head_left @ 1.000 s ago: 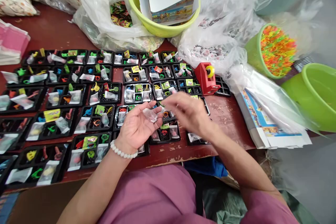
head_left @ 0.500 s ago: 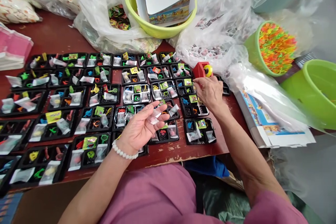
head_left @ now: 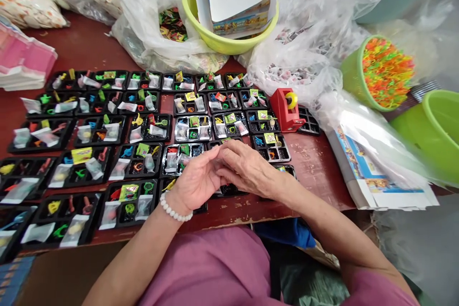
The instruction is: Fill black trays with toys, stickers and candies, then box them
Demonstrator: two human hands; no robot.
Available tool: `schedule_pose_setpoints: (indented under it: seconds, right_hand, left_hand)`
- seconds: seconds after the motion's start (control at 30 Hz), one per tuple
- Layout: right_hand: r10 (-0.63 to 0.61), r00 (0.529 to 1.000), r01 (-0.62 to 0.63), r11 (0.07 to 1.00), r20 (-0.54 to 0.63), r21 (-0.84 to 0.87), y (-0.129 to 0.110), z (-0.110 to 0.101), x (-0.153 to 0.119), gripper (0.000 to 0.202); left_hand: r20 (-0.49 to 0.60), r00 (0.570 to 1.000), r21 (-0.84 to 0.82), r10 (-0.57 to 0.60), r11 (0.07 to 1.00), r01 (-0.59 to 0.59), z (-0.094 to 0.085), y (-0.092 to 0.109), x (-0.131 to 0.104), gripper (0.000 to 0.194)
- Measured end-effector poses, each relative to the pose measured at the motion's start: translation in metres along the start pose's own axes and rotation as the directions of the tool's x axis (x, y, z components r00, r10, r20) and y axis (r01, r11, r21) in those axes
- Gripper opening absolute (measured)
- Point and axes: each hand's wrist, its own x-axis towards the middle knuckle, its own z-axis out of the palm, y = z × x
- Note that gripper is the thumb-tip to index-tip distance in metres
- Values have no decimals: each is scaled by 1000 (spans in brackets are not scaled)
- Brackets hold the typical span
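Note:
My left hand (head_left: 199,177), with a white bead bracelet at the wrist, is cupped palm up above the trays. Half a second ago small white packets lay in its palm; now my right hand (head_left: 247,167) covers them. The right fingers are curled against the left palm and fingers, and what they pinch is hidden. Under and around both hands are black compartment trays (head_left: 137,167) holding small plastic toys and white packets. A tray (head_left: 270,148) with a green packet and few other pieces lies just beyond my right hand.
A red tape dispenser (head_left: 287,112) stands right of the trays. Behind are plastic bags of packets (head_left: 283,67) and a yellow-green basin (head_left: 229,45) with boxes. On the right are a green tub (head_left: 353,71) of bright plastic pieces and printed cardboard (head_left: 387,167).
My right hand has come back from beside the tape dispenser to meet my left hand. A small piece now shows in the tray left of the dispenser. The view has shifted slightly.

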Motion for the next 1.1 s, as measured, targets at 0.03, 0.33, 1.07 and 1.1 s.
schedule_pose_setpoints:
  seconds: [0.03, 0.33, 1.07, 1.1]
  right_hand:
    - [7, 1000, -8, 1000, 24, 19, 1, -2, 0, 12]
    - [452, 872, -347, 843, -189, 411, 45, -21, -8, 18]
    - [282, 872, -266, 959, -401, 96, 52, -9, -3, 11]
    - [201, 914, -177, 979, -352, 99, 33, -5, -2, 15]
  left_hand:
    - [14, 1000, 16, 0, 1000, 0, -2, 0, 0, 32]
    - [-37, 998, 176, 59, 983, -52, -11, 10, 4, 27]
    - [-128, 969, 49, 212, 977, -208, 1, 31, -8, 33]
    - [-94, 982, 12, 167, 986, -166, 3, 26, -8, 37]
